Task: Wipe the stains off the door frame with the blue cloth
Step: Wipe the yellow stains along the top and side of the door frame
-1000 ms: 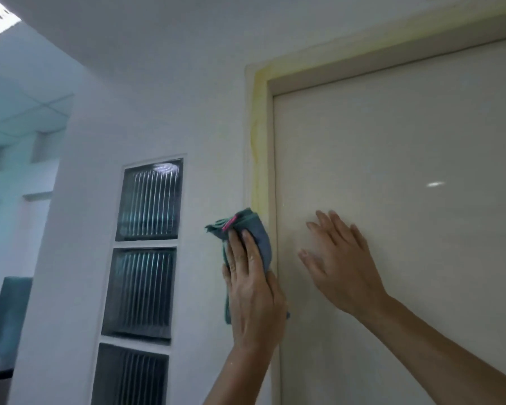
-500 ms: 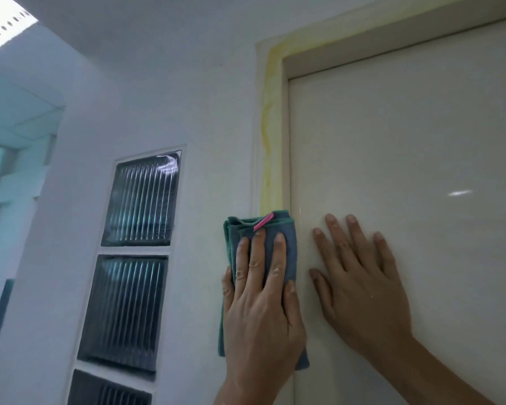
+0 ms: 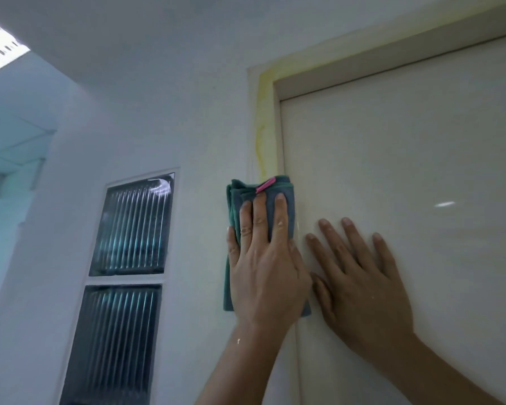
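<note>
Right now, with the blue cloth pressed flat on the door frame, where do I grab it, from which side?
Pinch the blue cloth by the bunched folds at its upper left corner, from the wall side. They stick out past the left hand; its palm covers the middle, and the right hand on the door crowds the other edge.

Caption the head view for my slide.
Left hand presses blue cloth on the stained door frame; right hand flat on door.

No readable text or labels anywhere.
</note>
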